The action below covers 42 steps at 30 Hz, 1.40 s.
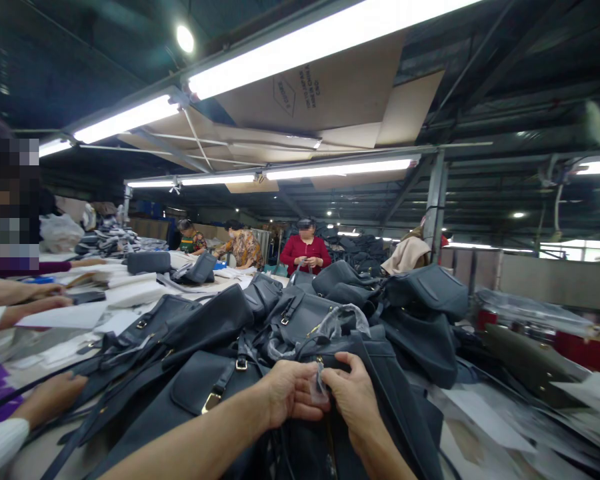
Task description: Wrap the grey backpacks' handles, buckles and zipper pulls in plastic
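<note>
My left hand (289, 395) and my right hand (349, 399) meet at the top of a dark grey leather-look bag (310, 440). Between my fingers is a small piece of clear plastic (319, 388), pinched mainly by my left thumb and fingers. My right fingers press on the plastic and the bag's top edge near a small gold fitting. Just left of my hands lies another grey bag (210, 383) with a flap, a strap and a gold buckle. Much of the bag under my hands is hidden by them.
Several grey bags (360, 287) are heaped ahead, some with plastic wrap. Co-workers' hands (30, 297) rest on papers at the left. Papers and an olive bag (527, 357) lie at the right. Further people stand at the far tables beneath overhead lights.
</note>
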Each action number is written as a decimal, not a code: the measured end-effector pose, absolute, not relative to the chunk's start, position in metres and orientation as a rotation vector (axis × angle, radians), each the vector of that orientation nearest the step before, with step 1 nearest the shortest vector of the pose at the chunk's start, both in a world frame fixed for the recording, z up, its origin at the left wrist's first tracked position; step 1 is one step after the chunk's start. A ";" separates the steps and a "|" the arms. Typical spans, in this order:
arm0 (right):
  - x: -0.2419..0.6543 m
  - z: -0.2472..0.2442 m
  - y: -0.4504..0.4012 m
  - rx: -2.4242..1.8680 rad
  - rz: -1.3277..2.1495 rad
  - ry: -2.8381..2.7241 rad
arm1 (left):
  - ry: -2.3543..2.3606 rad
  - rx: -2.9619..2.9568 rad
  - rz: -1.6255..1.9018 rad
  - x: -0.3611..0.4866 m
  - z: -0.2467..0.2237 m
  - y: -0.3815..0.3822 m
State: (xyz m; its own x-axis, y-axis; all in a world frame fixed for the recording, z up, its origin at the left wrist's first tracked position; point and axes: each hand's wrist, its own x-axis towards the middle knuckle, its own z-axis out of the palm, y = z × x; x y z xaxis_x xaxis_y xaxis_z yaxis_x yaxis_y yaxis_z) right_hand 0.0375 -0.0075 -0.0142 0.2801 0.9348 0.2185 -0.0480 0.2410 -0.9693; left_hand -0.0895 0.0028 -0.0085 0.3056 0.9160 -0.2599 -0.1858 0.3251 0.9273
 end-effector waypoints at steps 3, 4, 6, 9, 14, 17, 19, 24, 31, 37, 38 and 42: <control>0.036 -0.015 -0.009 -1.098 0.888 -1.046 | 1.011 0.973 0.943 -0.088 -0.011 0.003; 0.035 -0.015 -0.009 -1.096 0.893 -1.045 | 1.024 0.977 0.954 -0.087 -0.012 0.003; 0.035 -0.018 -0.008 -1.084 0.910 -1.052 | 1.050 0.974 0.976 -0.085 -0.014 0.003; 0.037 -0.027 -0.003 -1.033 0.975 -1.093 | 1.096 0.966 1.034 -0.083 -0.017 0.003; 0.047 -0.060 0.012 -0.984 1.180 -1.113 | 1.085 0.957 1.076 -0.080 -0.029 -0.003; 0.048 -0.086 0.015 -0.946 1.277 -1.060 | 1.053 0.909 1.068 -0.077 -0.042 -0.007; 0.046 -0.099 0.012 -0.949 1.300 -0.986 | 1.062 0.901 1.061 -0.073 -0.049 -0.010; 0.054 -0.091 -0.003 -0.977 1.417 -0.844 | 1.091 0.777 1.038 -0.064 -0.033 -0.021; 0.069 -0.039 -0.023 -1.068 1.588 -0.823 | 1.154 0.565 1.085 -0.039 0.009 -0.047; 0.069 -0.011 -0.038 -1.160 1.594 -0.932 | 1.447 0.709 1.169 -0.033 0.006 -0.053; 0.069 -0.006 -0.040 -1.167 1.606 -0.951 | 1.457 0.754 1.152 -0.035 0.008 -0.053; 0.071 0.011 -0.049 -1.178 1.654 -0.895 | 1.452 0.858 1.094 -0.043 0.023 -0.062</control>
State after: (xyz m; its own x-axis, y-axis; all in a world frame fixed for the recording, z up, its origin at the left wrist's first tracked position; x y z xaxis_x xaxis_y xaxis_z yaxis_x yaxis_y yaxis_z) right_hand 0.0705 -0.0488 0.0115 -0.1519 0.9375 -0.3130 -0.2512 -0.3429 -0.9052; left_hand -0.0433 -0.0618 0.0231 -0.1658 0.9319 -0.3227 -0.0528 0.3183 0.9465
